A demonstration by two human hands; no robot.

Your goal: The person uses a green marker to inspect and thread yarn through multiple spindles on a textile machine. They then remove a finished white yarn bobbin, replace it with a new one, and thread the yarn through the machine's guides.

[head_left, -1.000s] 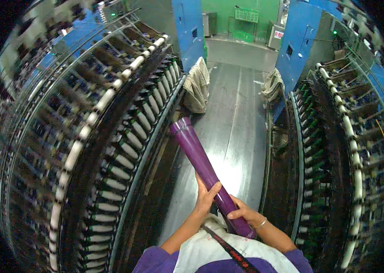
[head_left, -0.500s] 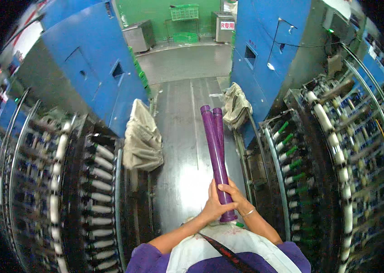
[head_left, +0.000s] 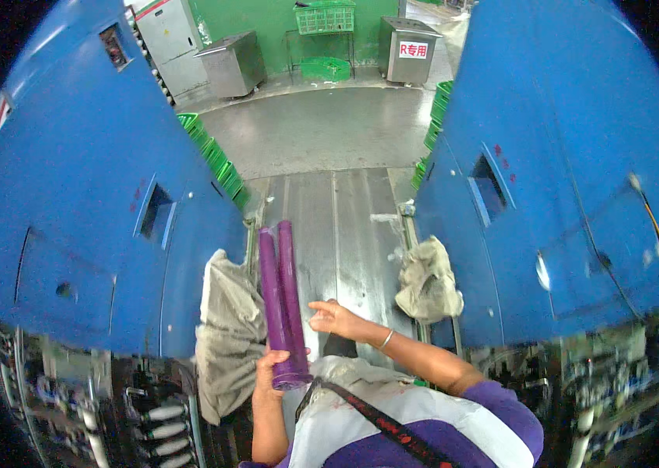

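Two long, slim purple tubes (head_left: pixel 273 300) lie side by side, pointing away from me with their near ends by my body. My left hand (head_left: pixel 269 368) is wrapped round them near that lower end, its thumb over the top. To the right of the tubes, apart from them, is my right hand (head_left: pixel 337 320) with nothing in it. Its index finger points left toward the tubes and the other fingers are partly bent. A silver bangle (head_left: pixel 386 338) circles the right wrist. A pale apron (head_left: pixel 439 398) covers my front.
Tall blue machine cabinets (head_left: pixel 72 195) flank the aisle floor (head_left: pixel 361 257). Cloth sacks hang at both sides, a left sack (head_left: pixel 228 335) close to the tubes and a right sack (head_left: pixel 428 281). Green baskets (head_left: pixel 216 160), metal bins (head_left: pixel 407 66) and white yarn spindles (head_left: pixel 166 430) are also around.
I have moved forward along the aisle, between the blue cabinets. The tubes have swung left in my left hand. My right hand has let go of them.
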